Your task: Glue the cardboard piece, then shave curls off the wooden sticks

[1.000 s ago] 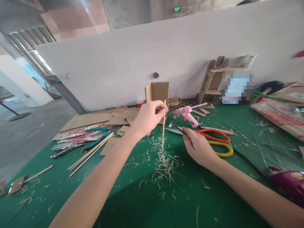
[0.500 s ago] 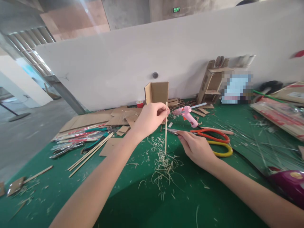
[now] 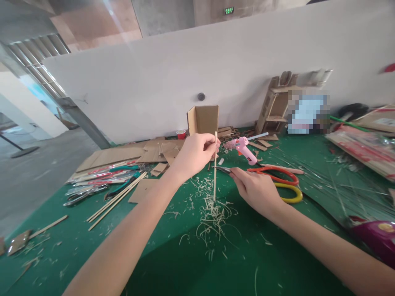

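Observation:
My left hand pinches a thin wooden stick near its top, holding it upright. The stick's lower end is just over a heap of curled wood shavings. Closed around the blades of a pair of scissors is my right hand, with the orange and yellow handles pointing back to the right. The blade tip reaches the stick below my left fingers, seemingly against it. My right fingers partly cover the blades.
Behind my hands lie a pink glue gun and a folded cardboard piece. Wooden sticks, pliers and cardboard scraps are on the left. A cardboard shelf stands back right; a purple object is at the right edge.
My right hand and the scissors have shifted slightly left, so the blade tip now overlaps the stick. My left hand and the stick stay almost still.

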Demonstrator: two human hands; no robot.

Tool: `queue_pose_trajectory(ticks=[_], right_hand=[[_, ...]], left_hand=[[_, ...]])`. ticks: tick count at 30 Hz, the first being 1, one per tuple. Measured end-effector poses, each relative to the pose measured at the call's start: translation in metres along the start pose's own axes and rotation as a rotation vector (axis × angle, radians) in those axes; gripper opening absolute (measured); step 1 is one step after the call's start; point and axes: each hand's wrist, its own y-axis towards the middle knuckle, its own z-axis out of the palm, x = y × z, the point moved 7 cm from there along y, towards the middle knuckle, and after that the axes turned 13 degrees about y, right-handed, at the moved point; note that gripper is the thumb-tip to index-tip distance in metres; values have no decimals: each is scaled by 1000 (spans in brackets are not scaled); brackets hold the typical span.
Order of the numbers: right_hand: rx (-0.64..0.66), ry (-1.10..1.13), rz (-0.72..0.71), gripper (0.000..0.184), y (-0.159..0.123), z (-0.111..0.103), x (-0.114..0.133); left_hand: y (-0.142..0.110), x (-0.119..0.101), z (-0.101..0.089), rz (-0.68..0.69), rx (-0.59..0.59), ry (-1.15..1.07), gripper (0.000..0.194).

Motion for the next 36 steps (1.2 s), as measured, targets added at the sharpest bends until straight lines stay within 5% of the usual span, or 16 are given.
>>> queue_pose_trajectory(ticks=[7,12,20,31,36], right_hand=[[70,39,41,28,-4,0,-2],[230,-41,-81,28,-13,16,12],[-3,-93,-25,28,3,-5,7],[151,25,40,32,-3,6,4],[299,-19,-56,27,-12,20,15]], left_hand=[[-2,-8,-1,20,-1,3,21],[-1,-5,-3,8,13,-7,20],[-1,-6,-4,2,22,6,21],[0,-2,-2,-15,27,-21,20],[1,0,-4,-42,25,-19,20]])
